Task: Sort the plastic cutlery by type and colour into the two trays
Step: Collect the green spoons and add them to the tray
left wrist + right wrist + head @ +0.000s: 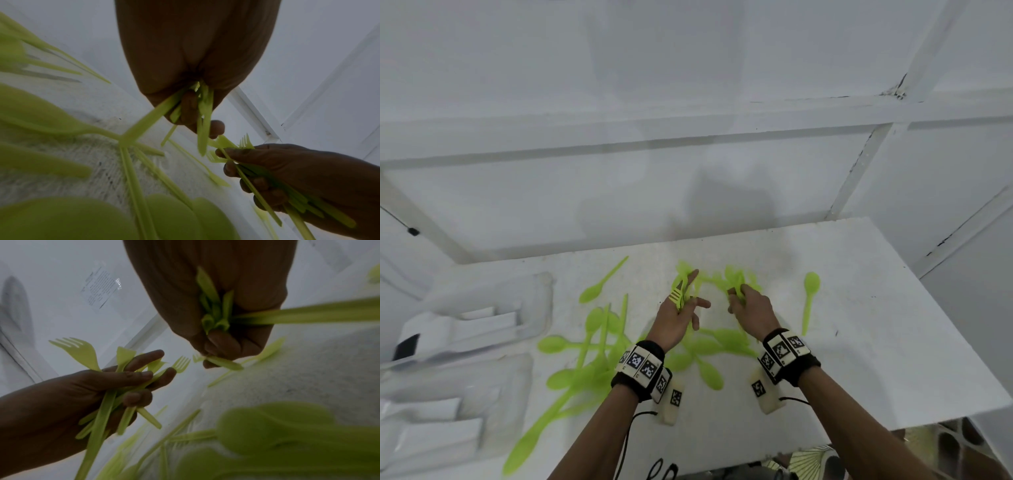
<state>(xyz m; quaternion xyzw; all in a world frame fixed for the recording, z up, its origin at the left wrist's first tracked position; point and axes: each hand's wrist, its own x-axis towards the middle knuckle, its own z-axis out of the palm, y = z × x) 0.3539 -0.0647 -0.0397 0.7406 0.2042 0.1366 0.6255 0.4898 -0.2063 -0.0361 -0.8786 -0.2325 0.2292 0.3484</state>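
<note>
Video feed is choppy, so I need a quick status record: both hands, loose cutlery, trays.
left hand: grips a bunch of green forks
right hand: fingers curled round a bundle of green cutlery
loose spoons: green, scattered on the white table
lone spoon: apart, right of the hands
trays: two, white, at table's left; no green cutlery in them
</note>
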